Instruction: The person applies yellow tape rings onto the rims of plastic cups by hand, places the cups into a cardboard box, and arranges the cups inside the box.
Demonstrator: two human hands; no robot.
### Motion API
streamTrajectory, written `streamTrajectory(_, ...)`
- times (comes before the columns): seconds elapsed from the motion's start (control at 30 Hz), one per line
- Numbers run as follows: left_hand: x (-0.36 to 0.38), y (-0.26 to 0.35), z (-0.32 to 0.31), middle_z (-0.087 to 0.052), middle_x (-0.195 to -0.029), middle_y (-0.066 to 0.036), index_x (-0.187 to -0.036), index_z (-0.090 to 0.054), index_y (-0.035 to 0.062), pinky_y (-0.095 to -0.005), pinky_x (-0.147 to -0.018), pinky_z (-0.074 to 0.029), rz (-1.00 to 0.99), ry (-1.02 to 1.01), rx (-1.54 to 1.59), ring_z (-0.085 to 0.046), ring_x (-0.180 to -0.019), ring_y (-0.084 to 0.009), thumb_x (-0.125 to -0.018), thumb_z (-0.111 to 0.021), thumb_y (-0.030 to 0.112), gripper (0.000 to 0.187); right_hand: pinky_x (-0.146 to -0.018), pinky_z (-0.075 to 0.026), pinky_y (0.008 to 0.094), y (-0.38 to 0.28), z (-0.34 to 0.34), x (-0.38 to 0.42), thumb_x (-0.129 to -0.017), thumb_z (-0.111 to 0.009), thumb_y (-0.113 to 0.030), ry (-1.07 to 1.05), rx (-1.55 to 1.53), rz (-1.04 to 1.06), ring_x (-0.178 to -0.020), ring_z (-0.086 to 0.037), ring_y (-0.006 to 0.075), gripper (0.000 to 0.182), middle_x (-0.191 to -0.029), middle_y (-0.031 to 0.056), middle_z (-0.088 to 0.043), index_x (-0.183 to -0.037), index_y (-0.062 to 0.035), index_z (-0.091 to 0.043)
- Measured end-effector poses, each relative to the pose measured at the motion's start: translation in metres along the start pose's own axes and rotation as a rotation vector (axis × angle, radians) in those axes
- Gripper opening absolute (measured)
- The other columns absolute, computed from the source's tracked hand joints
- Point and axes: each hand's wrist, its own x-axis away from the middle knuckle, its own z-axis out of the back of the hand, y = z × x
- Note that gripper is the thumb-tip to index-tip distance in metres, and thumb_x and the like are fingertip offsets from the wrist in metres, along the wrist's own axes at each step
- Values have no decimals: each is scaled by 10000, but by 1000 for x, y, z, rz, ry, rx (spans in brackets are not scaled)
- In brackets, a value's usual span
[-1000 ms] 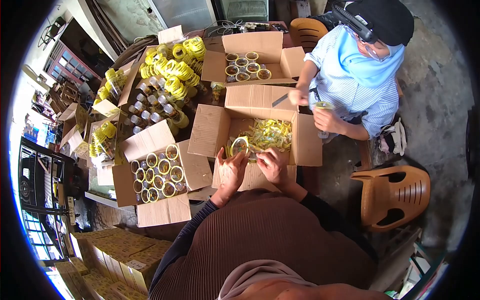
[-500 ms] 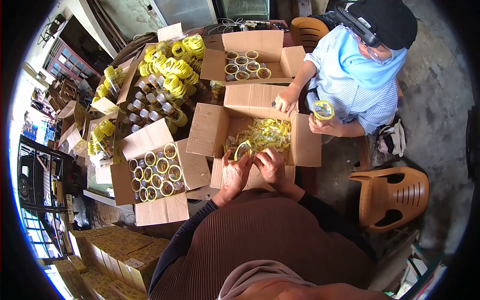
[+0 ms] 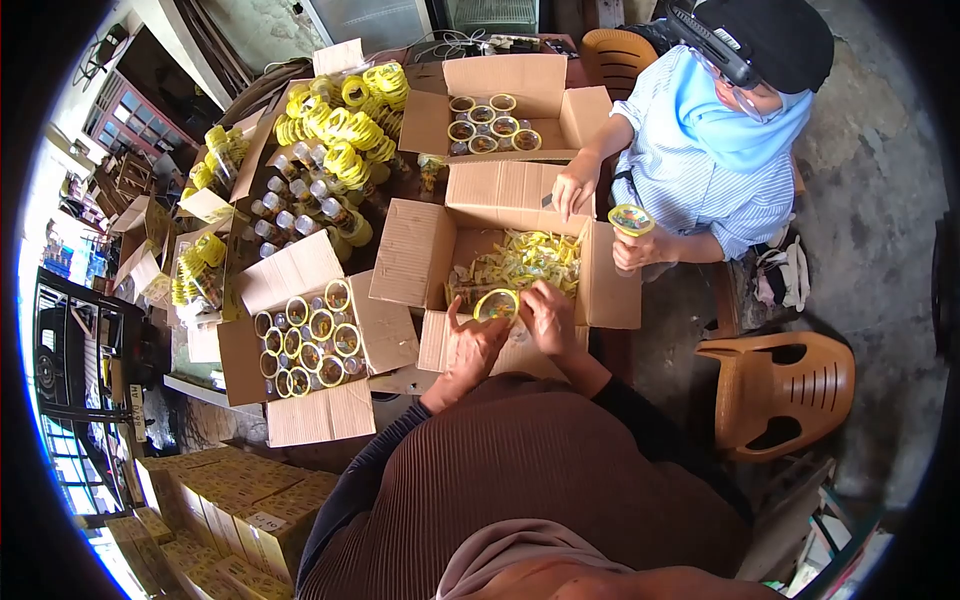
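A round plastic cup with a yellow rim [image 3: 497, 305] is in my left hand [image 3: 474, 345], its top turned toward me. My left fingers are wrapped round its left and lower side. On the cup's right side, my right hand [image 3: 549, 318] has its fingers bent against the rim; whether it pinches a scrap there is too small to tell. Both hands are over the near flap of an open cardboard box [image 3: 417, 250], which holds a heap of yellow and clear plastic scraps [image 3: 535, 257].
A co-worker [image 3: 700, 160] at the right holds another yellow-rimmed cup [image 3: 631, 220]. Boxes of cups stand at the left [image 3: 292, 415] and back [image 3: 505, 75]. Stacked yellow rings [image 3: 345, 130] lie at the back left. An orange chair [image 3: 785, 395] is at the right.
The cup in my left hand has turned, so more of its top faces up. My right hand has shifted slightly right and up. The co-worker's cup has tilted and moved left.
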Motion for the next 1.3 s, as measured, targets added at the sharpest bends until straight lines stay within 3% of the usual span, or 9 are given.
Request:
streamTrajectory(0.23, -9, -11, 27, -678, -812, -22, -987, -690, 142, -500, -1085, -232, 130, 12, -115, -627, -790, -188, -866, -654, 192, 136, -660, -496, 393, 44, -19, 31, -761, -723, -67, -125, -58, -261, -731, -642, 318, 165, -816, 142, -623, -899, -32, -641)
streamTrajectory(0.3, -7, -18, 30, -687, -885, -14, -1018, -693, 137, -498, -1081, -235, 178, 16, -120, -606, -873, -200, -873, -644, 185, 161, -640, -503, 364, 46, -21, 42, -775, -737, -68, -342, -305, -496, -767, -666, 242, 151, -820, 124, -645, -891, -27, -650)
streamTrajectory(0.43, -2, -24, 31, -686, -906, -19, -1037, -692, 135, -500, -1078, -244, 196, 7, -96, -595, -884, -210, -876, -638, 175, 175, -671, -515, 316, 50, -24, 48, -751, -789, -117, -526, -281, -344, -785, -661, 196, 243, -894, 120, -665, -929, -30, -648)
streamTrajectory(0.57, 1, -21, 31, -679, -937, -12, -1040, -693, 130, -503, -1074, -258, 144, -45, -79, -569, -918, -225, -881, -622, 157, 177, -729, -503, 294, 25, -18, 22, -791, -773, -162, -346, -273, -283, -862, -636, 170, 229, -902, 93, -659, -920, -20, -649)
streamTrajectory(0.63, 1, -20, 30, -676, -944, -7, -1035, -694, 130, -505, -1071, -264, 123, -55, -78, -561, -928, -229, -880, -618, 152, 173, -708, -482, 259, 0, -8, 4, -908, -672, -158, -174, -920, -565, -846, -591, 98, 163, -892, 48, -647, -963, -6, -651)
streamTrajectory(0.73, 2, -22, 28, -668, -952, -13, -1018, -693, 126, -506, -1069, -276, 92, -70, -81, -558, -941, -236, -874, -615, 151, 166, -662, -469, 257, 1, -13, -1, -966, -596, -146, -206, -967, -475, -815, -573, 75, 159, -879, 17, -641, -982, 6, -639)
streamTrajectory(0.97, 2, -25, 32, -644, -933, -52, -973, -677, 79, -532, -1068, -334, 5, -132, 99, -572, -946, -260, -852, -597, 66, 146, -640, -476, 288, 13, -4, 1, -921, -639, -128, -317, -490, -402, -713, -597, 126, 145, -801, 77, -634, -964, 9, -618)
streamTrajectory(1.03, 4, -22, 32, -642, -936, -61, -962, -671, 71, -536, -1070, -339, -4, -164, 149, -578, -957, -269, -850, -591, 41, 141, -661, -475, 268, 29, -16, 6, -907, -654, -106, -110, -336, -322, -746, -592, 99, 128, -808, 59, -643, -958, 5, -620)
streamTrajectory(1.3, 8, -22, 40, -595, -1088, -100, -918, -617, 26, -545, -1080, -340, -2, -147, 233, -578, -1074, -311, -823, -679, 83, 127, -626, -478, 292, 66, -16, 12, -876, -669, -87, -118, -346, -512, -673, -619, 160, 93, -760, 115, -657, -899, 1, -653)
